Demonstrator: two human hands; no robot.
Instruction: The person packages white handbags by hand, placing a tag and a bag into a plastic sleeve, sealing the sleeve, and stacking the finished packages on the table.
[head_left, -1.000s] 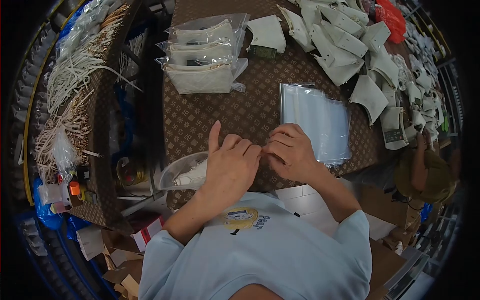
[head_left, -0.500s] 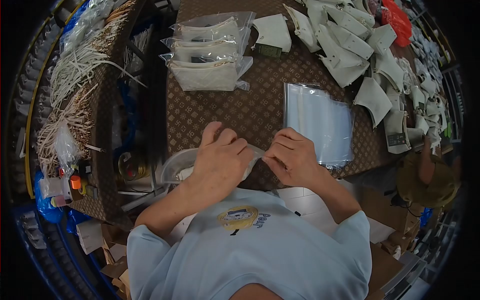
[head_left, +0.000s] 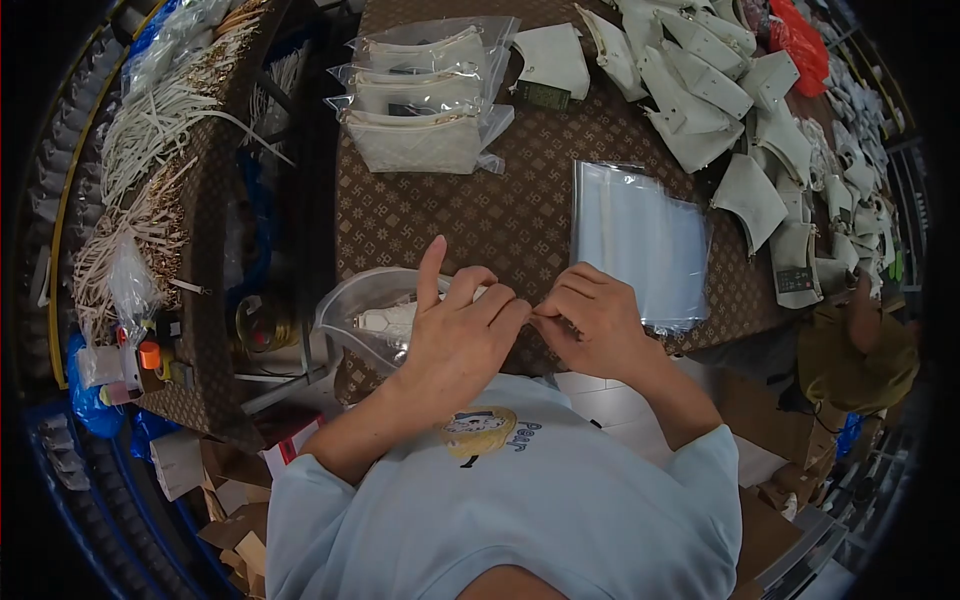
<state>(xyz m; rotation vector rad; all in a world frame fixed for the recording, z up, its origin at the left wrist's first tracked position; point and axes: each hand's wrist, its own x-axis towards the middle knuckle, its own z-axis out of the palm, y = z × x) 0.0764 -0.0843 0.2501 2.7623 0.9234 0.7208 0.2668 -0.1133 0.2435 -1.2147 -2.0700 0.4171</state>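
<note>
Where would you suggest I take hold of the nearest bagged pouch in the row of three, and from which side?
Probably by the near edge of that pouch, coming from your side: it faces you uncovered, while its far edge runs up against the next bagged pouch.

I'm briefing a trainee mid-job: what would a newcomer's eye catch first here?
Probably the heap of off-white pouches at the far right of the table, with a red plastic bag beside it. Next, the left hand and right hand, fingertips together, by a clear bag with something white inside.
</note>
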